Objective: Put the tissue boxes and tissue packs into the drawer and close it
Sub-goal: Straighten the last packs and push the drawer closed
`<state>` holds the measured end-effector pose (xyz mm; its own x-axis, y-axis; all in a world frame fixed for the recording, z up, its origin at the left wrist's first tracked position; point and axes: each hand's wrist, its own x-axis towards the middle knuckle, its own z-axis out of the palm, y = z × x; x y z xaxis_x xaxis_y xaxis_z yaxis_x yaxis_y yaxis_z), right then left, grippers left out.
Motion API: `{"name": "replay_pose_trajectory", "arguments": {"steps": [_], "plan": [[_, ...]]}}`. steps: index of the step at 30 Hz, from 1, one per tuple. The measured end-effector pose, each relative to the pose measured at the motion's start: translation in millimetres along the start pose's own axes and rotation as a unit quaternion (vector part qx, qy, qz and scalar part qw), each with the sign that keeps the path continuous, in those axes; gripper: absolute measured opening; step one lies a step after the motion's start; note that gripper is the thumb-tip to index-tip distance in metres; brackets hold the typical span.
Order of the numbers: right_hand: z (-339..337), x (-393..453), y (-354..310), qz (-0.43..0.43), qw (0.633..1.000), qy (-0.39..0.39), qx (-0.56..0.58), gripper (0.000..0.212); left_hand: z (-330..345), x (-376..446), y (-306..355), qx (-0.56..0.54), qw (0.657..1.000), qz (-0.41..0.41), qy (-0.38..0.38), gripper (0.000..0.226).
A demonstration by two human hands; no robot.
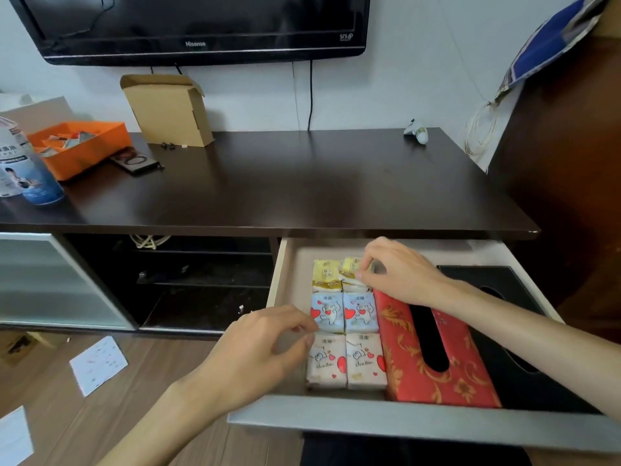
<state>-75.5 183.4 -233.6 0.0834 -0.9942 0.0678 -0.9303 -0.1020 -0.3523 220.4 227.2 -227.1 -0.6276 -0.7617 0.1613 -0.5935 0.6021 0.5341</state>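
The drawer [403, 427] stands pulled out below the dark tabletop. Inside it lie a red patterned tissue box [400, 351] and a black tissue box [470, 280] to its right. Left of the red box, small tissue packs lie in two columns: two yellow packs [325, 275] at the back, two blue heart packs [359, 314] in the middle, two pink packs [364, 363] in front. My right hand [400, 270] pinches the right yellow pack [349, 269]. My left hand [265, 351] hovers at the left edge of the packs, fingertips touching the front-left pink pack [327, 363].
On the dark tabletop [285, 183] sit an orange tray [84, 149], a cardboard box [168, 109], a wipes canister [20, 163] and a small white object [418, 131]. A television [195, 25] hangs above. Papers [97, 364] lie on the wooden floor.
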Motion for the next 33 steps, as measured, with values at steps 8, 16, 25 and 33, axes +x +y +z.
{"name": "replay_pose_trajectory", "arguments": {"steps": [8, 16, 25, 33], "plan": [[-20.0, -136.4, -10.9, -0.046, 0.996, -0.076, 0.009, 0.047, 33.0, -54.2, 24.6, 0.074, 0.997, 0.039, 0.002, 0.050], [14.5, -246.8, 19.8, 0.005, 0.995, 0.029, -0.100, 0.085, 66.2, -63.2, 17.4, 0.147, 0.981, 0.091, 0.084, 0.044], [32.7, -229.9, 46.3, -0.045, 0.971, 0.153, -0.177, 0.080, 65.0, -44.7, 3.3, 0.150, 0.979, 0.114, 0.084, 0.044], [26.5, -166.6, 74.1, -0.034, 0.966, 0.173, -0.189, 0.077, 59.7, 20.4, -12.8, 0.154, 0.980, 0.098, 0.078, 0.050]]}}
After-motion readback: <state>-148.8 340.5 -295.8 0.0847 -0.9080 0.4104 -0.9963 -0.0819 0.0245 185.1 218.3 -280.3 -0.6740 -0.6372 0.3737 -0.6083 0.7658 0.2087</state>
